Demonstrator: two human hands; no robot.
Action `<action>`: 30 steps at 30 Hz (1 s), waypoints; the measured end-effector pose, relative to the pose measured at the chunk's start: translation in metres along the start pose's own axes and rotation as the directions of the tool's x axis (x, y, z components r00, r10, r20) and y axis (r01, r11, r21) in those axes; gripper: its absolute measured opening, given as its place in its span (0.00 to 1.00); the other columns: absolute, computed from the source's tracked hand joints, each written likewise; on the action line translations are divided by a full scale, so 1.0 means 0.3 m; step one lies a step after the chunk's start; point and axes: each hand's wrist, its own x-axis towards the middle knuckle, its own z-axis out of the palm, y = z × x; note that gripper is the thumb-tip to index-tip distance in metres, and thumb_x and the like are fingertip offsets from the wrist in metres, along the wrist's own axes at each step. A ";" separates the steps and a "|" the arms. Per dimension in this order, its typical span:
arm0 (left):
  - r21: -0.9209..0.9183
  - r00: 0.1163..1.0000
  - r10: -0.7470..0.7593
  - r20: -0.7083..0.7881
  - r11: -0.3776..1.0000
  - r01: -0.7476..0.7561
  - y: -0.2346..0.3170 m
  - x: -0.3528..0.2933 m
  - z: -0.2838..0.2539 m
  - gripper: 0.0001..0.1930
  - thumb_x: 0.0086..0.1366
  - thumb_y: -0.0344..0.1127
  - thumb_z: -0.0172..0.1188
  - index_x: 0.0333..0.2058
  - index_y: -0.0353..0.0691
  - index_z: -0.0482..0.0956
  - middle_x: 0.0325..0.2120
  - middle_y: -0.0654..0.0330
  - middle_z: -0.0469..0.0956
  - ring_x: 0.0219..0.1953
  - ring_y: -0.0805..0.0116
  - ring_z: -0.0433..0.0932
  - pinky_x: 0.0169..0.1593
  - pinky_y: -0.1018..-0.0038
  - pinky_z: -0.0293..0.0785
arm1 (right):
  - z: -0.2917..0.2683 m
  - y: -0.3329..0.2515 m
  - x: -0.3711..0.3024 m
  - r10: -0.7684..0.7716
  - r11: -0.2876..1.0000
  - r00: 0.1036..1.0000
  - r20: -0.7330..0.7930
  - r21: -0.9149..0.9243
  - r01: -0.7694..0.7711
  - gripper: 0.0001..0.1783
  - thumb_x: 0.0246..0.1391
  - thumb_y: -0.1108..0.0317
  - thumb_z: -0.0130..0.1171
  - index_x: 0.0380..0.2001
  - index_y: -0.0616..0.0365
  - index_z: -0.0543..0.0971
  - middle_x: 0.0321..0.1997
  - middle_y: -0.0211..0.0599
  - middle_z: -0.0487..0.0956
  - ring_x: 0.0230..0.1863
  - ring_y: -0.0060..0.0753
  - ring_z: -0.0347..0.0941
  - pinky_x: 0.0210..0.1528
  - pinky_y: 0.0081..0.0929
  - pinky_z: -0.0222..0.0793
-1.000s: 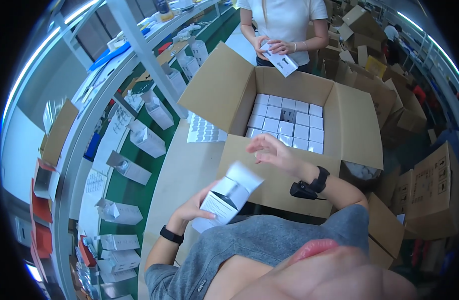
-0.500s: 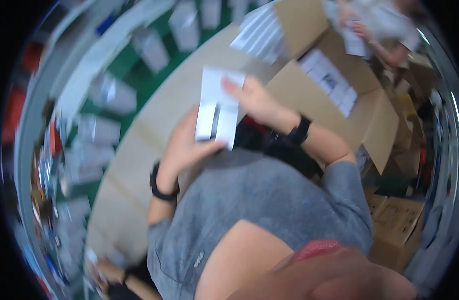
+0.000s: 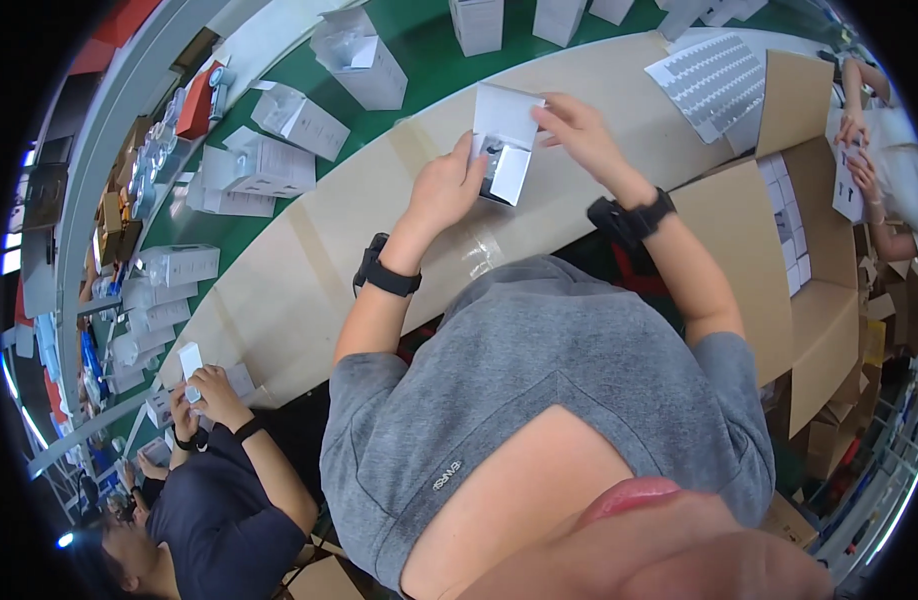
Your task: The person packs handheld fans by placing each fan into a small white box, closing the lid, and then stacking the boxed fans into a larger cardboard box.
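Observation:
A small white carton (image 3: 512, 174) is held above the work surface, its lid flap (image 3: 507, 112) raised on the far side. Something dark and grey (image 3: 493, 160) shows inside; its kind cannot be made out. My left hand (image 3: 445, 188) is closed around the carton's left side, thumb along the near edge. Beside the lid's right edge is my right hand (image 3: 584, 132), fingers apart and curved, the fingertips at the edge of the flap. Both wrists wear black bands.
A green conveyor belt (image 3: 424, 75) carries several open white boxes (image 3: 364, 65) beyond the beige table (image 3: 269, 270). At right stand a large cardboard box (image 3: 724, 215) holding small white boxes and a sheet of grey labels (image 3: 709, 85). Co-workers' hands work at left (image 3: 214, 395) and far right (image 3: 857, 150).
The carton was closed-looking, with my right thumb on its top face; now its lid stands up and the inside shows. My right hand has moved off to the lid's edge. The view has turned.

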 end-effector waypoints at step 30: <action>0.613 0.863 0.502 -0.062 0.701 -0.364 0.063 -0.026 0.041 0.12 0.51 0.34 0.56 0.35 0.38 0.73 0.40 0.57 0.71 0.50 0.54 0.63 0.57 0.48 0.45 | 0.045 0.014 -0.045 -0.414 0.412 0.710 0.570 -0.578 0.704 0.06 0.39 0.66 0.55 0.22 0.55 0.75 0.32 0.37 0.73 0.31 0.39 0.72 0.28 0.34 0.69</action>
